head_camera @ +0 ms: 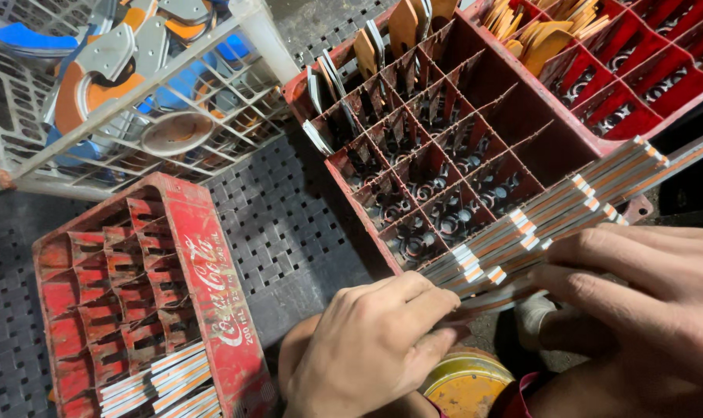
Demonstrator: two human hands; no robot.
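While both hands work a fan of flat strips, the scene from left to right reads:

Basket: a white wire-grid basket (34, 166) at top left, holding curved flat cut-outs in grey, orange and blue.
Left crate: a worn red plastic crate (212, 286) with square cells; a few bundles of striped strips (162, 383) stand in its near cells.
Floor: dark mat (289, 224) with a woven, perforated pattern, between the crates.
Left hand: the left hand (371, 348) is closed on the near end of the fan, thumb on top, fingers curled under it.
Tin: a round yellow tin lid (463, 383), scuffed, just below the hands.
Fan: the strips (537, 224), thin flat slats with grey and orange edges and white ends, spread in steps and rest across the near corner of the middle crate.
Middle crate: a dark red crate (475, 131) with thin partitions; far cells hold tan and grey flat pieces on edge, the others show metal rings at the bottom.
Right hand: the right hand (645, 294) lies flat over the fan's lower right side, fingers pressing on the slats.
Far crate: a brighter red crate (645, 85) at top right, with tan pieces in its far cells.
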